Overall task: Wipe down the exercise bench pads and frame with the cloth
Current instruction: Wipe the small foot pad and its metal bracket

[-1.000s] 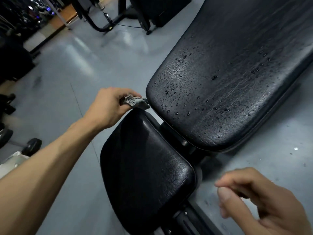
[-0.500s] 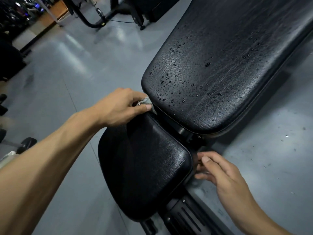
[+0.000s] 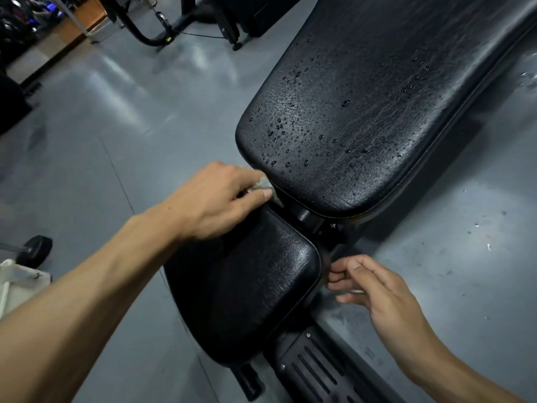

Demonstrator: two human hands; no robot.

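A black exercise bench fills the middle. Its long back pad point(image 3: 377, 112) runs to the upper right and carries many water droplets near its lower end. The smaller seat pad point(image 3: 255, 286) lies below it. My left hand point(image 3: 215, 199) is closed around a small grey cloth point(image 3: 263, 184), pressed at the seat pad's far edge, in the gap between the two pads. My right hand point(image 3: 377, 289) rests with curled fingers against the seat pad's right side, by the frame hinge point(image 3: 308, 216). The black slotted frame foot point(image 3: 313, 370) shows at the bottom.
Grey gym floor point(image 3: 116, 126) surrounds the bench, with wet specks on the right. A dumbbell end point(image 3: 35, 251) and a pale bag point(image 3: 17, 280) lie at the left edge. Black machine legs point(image 3: 151, 36) stand at the top left.
My left hand with the cloth has slid right, from beside the seat pad's corner into the gap between the pads. My right hand has come up from the lower right to the seat pad's side.
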